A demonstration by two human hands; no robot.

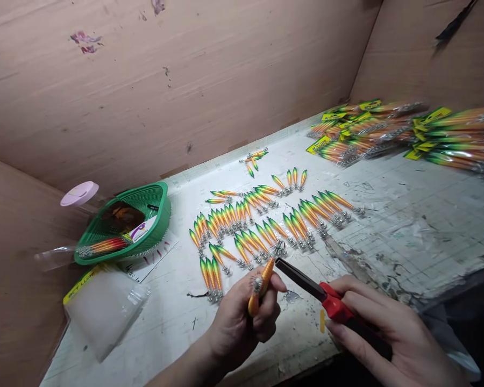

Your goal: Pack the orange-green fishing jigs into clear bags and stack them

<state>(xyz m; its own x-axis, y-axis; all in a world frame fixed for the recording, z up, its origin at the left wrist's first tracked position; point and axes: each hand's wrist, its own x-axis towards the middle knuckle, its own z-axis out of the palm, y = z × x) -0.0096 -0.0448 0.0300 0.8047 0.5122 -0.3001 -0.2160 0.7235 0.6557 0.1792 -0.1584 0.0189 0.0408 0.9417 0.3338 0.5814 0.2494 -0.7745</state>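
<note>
My left hand point(242, 317) is closed around an orange-and-green fishing lure point(261, 285), held upright near the bench's front edge. My right hand point(387, 333) grips red-handled pliers point(334, 303); their dark jaws reach left and meet the lure's top end. Just beyond my hands, several matching lures point(266, 220) lie in rows on the white bench top point(407, 215).
A green plastic basket point(157, 215) with a packaged lure stands at the left, next to a pink-capped container point(79, 193). A stack of clear bags point(105, 306) lies in front of it. Piles of packaged lures point(407, 134) fill the far right corner. Cardboard walls enclose the bench.
</note>
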